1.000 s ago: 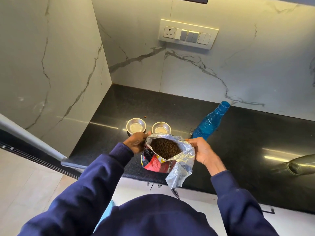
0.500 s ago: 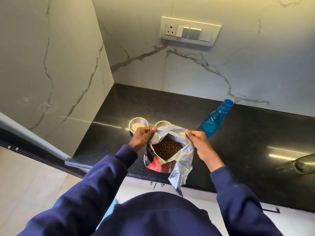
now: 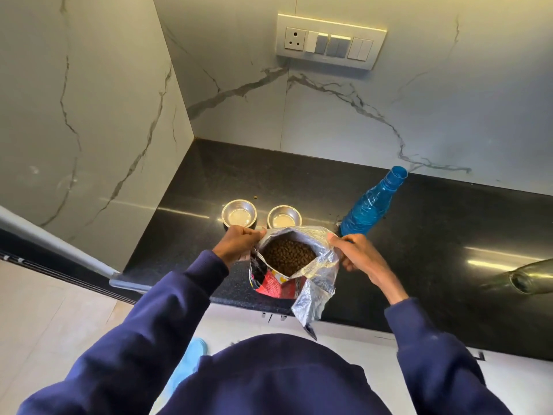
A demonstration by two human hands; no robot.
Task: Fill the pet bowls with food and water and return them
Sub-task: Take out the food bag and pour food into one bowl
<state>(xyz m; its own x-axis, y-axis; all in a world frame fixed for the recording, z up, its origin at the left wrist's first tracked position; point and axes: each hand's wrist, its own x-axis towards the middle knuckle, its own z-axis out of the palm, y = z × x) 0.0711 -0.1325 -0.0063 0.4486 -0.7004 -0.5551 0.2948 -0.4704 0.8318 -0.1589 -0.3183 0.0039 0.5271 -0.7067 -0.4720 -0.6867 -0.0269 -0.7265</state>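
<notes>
— So, what is different from a second ago?

— The food bag [image 3: 294,265] has its mouth pulled wider. A second ago the foil lip drooped and half covered the right bowl [image 3: 284,217]; now both bowls show whole beyond it, and the kibble [image 3: 288,255] lies open to view.

— And the hands?

— The left hand [image 3: 239,244] has its fingers curled shut on the bag's left lip; the right hand [image 3: 356,256] pinches the right lip the same way. Neither holds anything else.

— Where does that leave the job?

— Early, I judge. The left bowl [image 3: 239,213] and the right one both look bare inside, only steel shine. The bag is opened and ready; pouring has not begun.

— Where does the bag sit, and which way does it point?

— On the near edge of the black counter [image 3: 434,265], just near of the two bowls, which stand side by side. Its long axis runs roughly upright, mouth upward and leaning a little toward the person. A loose foil flap hangs off its near right side over the counter edge.

— The water?

— A blue bottle [image 3: 371,202] stands uncapped, just right of the bag, near the right hand.
</notes>
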